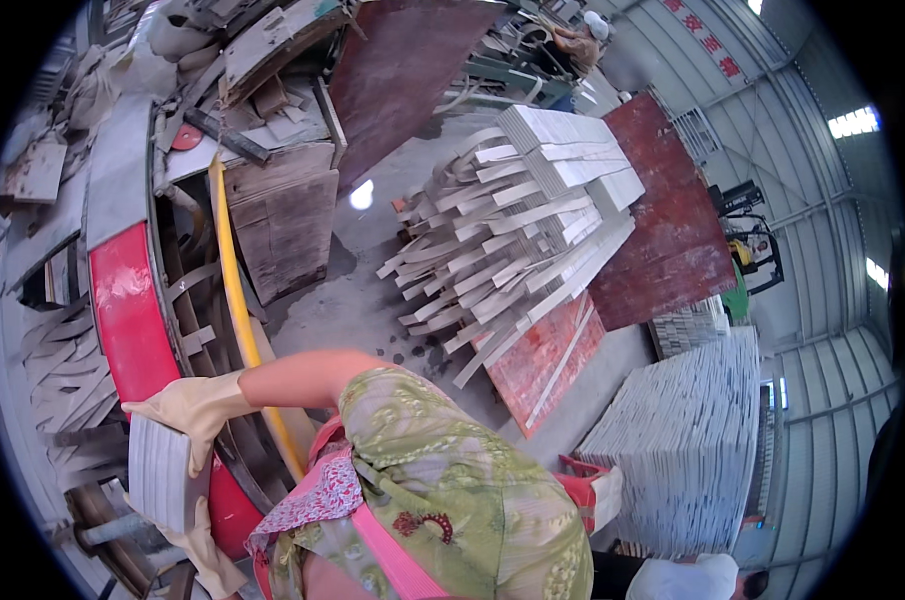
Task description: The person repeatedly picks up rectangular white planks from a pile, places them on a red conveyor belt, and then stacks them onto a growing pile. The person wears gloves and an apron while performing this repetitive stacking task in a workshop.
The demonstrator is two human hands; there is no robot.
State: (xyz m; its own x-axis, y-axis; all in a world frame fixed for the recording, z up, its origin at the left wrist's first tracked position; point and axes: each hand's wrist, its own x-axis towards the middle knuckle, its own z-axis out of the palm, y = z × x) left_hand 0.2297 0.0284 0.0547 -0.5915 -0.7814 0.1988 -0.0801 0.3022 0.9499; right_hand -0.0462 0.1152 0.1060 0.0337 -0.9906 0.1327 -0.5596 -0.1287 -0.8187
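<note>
A bundle of thin pale-grey strips (159,470) is held between my two gloved hands at the left. Stretched out from a green patterned sleeve, my left hand (198,405) is closed over the bundle's far end in a cream rubber glove. Lower down, my right hand (201,550), gloved alike, grips the near end; its fingers are partly hidden. Beside the bundle runs a long red panel (133,300), whose nearer part shows again past the strips. A yellow curved rail (231,270) passes between this panel and my body.
A tall pile of loose grey strips (533,210) stands ahead. Dark red boards (663,220) lean behind it. Stacked slabs (683,440) stand at the right, near a person in a white cap (683,578). Farther off are a forklift (753,245) and another person (578,45). Scrap boards (278,50) lie far left.
</note>
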